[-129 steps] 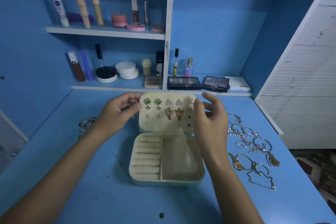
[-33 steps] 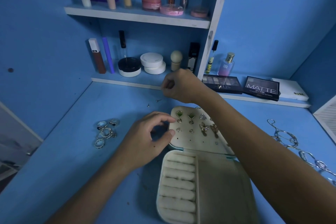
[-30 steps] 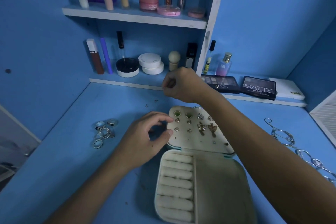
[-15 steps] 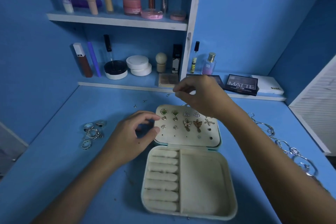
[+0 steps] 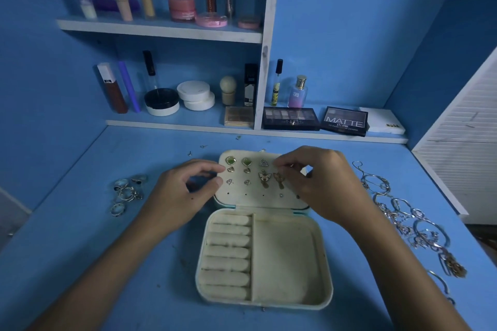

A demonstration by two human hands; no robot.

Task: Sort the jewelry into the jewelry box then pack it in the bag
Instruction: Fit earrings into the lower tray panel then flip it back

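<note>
Jewelry box lies open mid-tabletop, earring going into its lid panel.
Right hand pinches something tiny over a hole, left hand grips the lid's edge; a fumbled stud could easily bounce away.

Single head-worn view, looking forward and down from close above the open jewelry box at centre; shelf beyond it, blue tabletop around it.

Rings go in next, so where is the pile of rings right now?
In the head view the rings lie loose on the blue tabletop, left of the open jewelry box and just beyond the left hand.
</note>
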